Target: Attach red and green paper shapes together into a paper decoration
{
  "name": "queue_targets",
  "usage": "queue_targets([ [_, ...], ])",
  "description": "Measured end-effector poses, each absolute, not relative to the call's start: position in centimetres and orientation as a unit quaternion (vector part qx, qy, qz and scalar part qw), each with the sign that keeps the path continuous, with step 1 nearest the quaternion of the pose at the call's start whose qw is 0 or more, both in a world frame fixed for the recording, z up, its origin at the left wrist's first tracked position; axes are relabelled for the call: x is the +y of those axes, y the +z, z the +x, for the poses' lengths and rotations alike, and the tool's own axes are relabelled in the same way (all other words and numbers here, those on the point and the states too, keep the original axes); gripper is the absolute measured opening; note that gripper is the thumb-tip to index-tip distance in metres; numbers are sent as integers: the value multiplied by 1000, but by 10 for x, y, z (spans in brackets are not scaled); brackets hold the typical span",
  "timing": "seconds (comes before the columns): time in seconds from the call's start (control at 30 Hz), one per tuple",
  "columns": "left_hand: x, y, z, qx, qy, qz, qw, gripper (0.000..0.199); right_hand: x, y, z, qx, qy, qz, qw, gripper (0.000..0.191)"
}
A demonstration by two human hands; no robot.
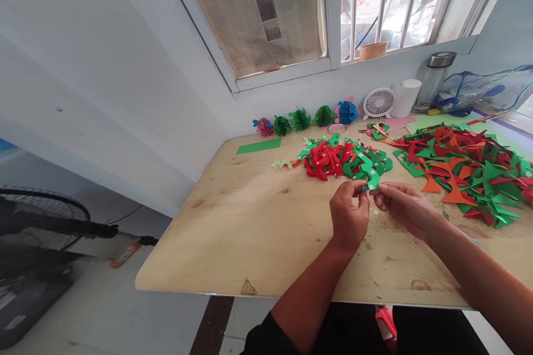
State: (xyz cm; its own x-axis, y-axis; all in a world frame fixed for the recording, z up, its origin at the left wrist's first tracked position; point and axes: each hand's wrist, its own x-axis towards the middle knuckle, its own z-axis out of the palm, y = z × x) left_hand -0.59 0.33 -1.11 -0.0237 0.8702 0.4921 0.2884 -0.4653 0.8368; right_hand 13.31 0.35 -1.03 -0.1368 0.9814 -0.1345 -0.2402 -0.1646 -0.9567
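Observation:
Between my two hands is a green paper cutout (372, 179) with a small white patch on it. My left hand (348, 211) is closed, its thumb and fingers pinching the cutout's left side. My right hand (402, 205) pinches the same piece from the right, fingertips close to the left ones. Just behind the hands lies a pile of red and green paper cutouts (328, 159), many with small white squares on them. A tiny white scrap (376, 212) rests on the wooden table (250, 222) below the fingers.
A heap of red, orange and green paper scraps (466, 166) covers the table's right side. Along the wall stand folded-paper figures (300, 118), a small white fan (378, 102), a white cylinder (407, 97) and a glass bottle (435, 80). A green strip (259, 146) lies at the back left.

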Motion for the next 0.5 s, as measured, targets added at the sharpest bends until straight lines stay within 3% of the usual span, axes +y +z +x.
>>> queue_targets([
  [0.5, 5, -15, -7, 429, 552, 683, 213, 27, 5, -8, 134, -351, 657, -416, 521, 28],
])
